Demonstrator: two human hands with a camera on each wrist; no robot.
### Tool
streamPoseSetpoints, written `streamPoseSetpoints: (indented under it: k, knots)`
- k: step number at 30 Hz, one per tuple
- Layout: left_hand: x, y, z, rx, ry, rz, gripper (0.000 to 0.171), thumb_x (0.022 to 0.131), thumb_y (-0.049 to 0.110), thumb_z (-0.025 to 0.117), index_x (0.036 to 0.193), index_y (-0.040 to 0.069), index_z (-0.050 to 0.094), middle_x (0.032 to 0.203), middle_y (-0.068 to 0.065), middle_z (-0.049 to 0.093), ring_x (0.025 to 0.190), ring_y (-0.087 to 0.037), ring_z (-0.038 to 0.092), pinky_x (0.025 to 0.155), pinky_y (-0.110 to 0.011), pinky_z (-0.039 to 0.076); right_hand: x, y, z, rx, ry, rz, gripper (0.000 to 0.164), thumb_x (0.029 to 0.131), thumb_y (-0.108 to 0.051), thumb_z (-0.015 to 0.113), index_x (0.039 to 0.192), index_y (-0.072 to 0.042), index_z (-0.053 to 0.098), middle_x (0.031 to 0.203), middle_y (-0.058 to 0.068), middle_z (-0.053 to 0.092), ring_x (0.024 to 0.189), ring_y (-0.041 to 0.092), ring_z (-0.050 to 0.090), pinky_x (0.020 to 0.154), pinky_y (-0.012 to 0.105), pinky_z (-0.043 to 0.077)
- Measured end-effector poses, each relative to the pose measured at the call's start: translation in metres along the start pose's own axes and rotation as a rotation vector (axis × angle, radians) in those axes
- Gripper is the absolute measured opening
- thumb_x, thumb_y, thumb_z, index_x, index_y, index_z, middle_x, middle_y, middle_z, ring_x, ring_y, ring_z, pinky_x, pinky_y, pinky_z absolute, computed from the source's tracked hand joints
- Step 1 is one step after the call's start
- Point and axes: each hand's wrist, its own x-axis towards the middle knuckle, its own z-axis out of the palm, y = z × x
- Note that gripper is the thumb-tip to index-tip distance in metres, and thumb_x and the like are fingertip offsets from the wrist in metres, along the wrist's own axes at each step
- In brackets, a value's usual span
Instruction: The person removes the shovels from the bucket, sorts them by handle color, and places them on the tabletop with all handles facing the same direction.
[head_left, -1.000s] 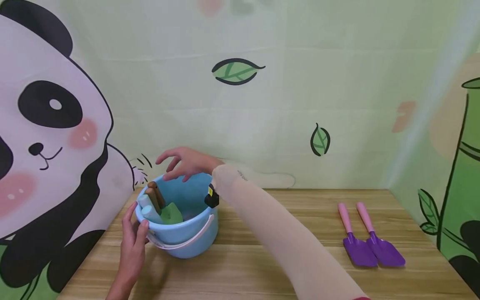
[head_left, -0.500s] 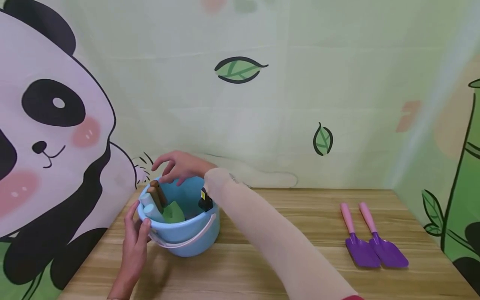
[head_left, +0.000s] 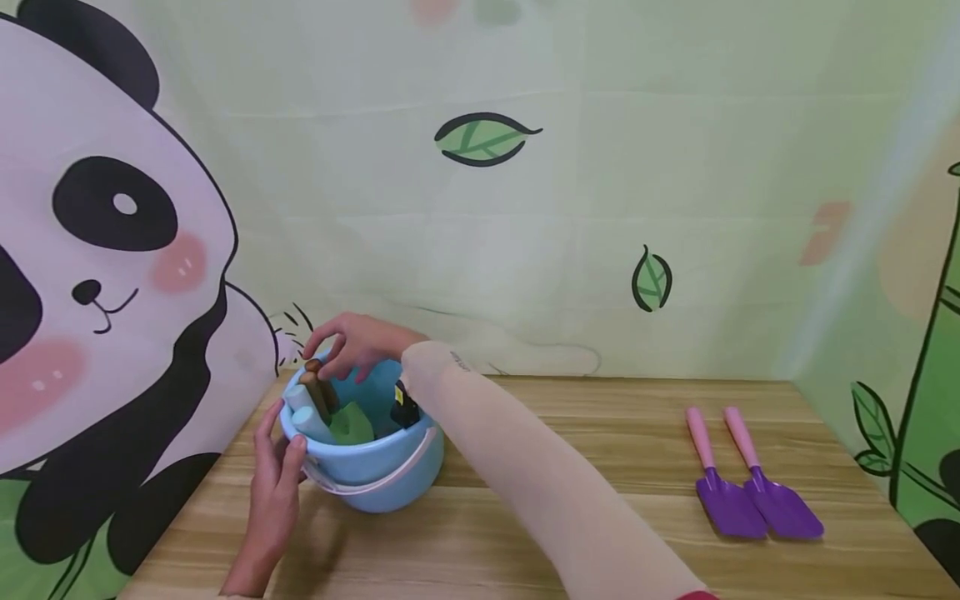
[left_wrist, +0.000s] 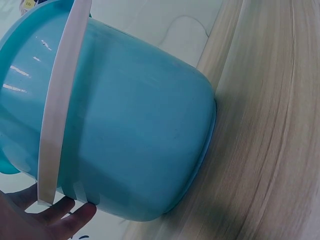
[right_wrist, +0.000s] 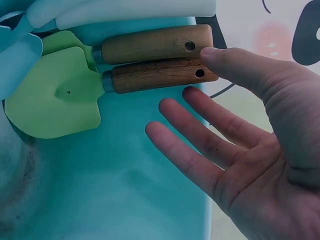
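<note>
Two green shovels with wooden handles [right_wrist: 150,76] lean inside a light-blue bucket [head_left: 352,463], left of centre low in the head view, as a person's right hand [head_left: 363,340] reaches over the rim, fingers spread and closed on nothing. In the right wrist view the thumb overlaps the end of the upper wooden handle; whether it touches is hard to tell. The step in hand appears to be taking hold of the wooden-handled pair; the next move would call for closing thumb and fingers on a handle and drawing it up clear of the rim. The left hand [head_left: 273,492], thumb and fingers apart, rests against the bucket's outer left side, seemingly to steady it. The count: one bucket with one white carrying handle [left_wrist: 57,107], two wooden handles, two pale-blue handles [head_left: 313,427] beside them, and, at lower right, two purple shovels [head_left: 731,508] with pink grips on the wood-grain table [head_left: 487,533]. One panda [head_left: 123,204] fills the backdrop's left side.
</note>
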Motion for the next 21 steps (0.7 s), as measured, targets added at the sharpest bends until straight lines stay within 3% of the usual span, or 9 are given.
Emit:
streamPoseSetpoints:
  k: [9, 21]
  knots:
    - [0.0016, -0.0017, -0.0004, -0.031, 0.001, 0.003, 0.060, 0.112, 0.028, 0.040, 0.165, 0.028, 0.012, 0.165, -0.016, 0.025, 0.145, -0.040, 0.033, 0.081, -0.016, 0.049, 0.0019, -0.0030, 0.0009, -0.005, -0.008, 0.004, 0.026, 0.096, -0.012, 0.073, 0.119, -0.023, 0.070, 0.111, 0.001, 0.073, 0.104, 0.025, 0.070, 0.084, 0.042, 0.060]
    - [0.0017, -0.0023, -0.0023, 0.012, -0.003, -0.010, 0.060, 0.112, 0.032, 0.039, 0.165, 0.030, 0.010, 0.166, -0.014, 0.023, 0.146, -0.042, 0.033, 0.085, -0.024, 0.052, 0.0098, 0.0016, 0.0042, -0.019, -0.014, -0.019, 0.028, 0.095, -0.010, 0.074, 0.120, -0.021, 0.068, 0.111, 0.001, 0.069, 0.101, 0.021, 0.068, 0.082, 0.040, 0.060]
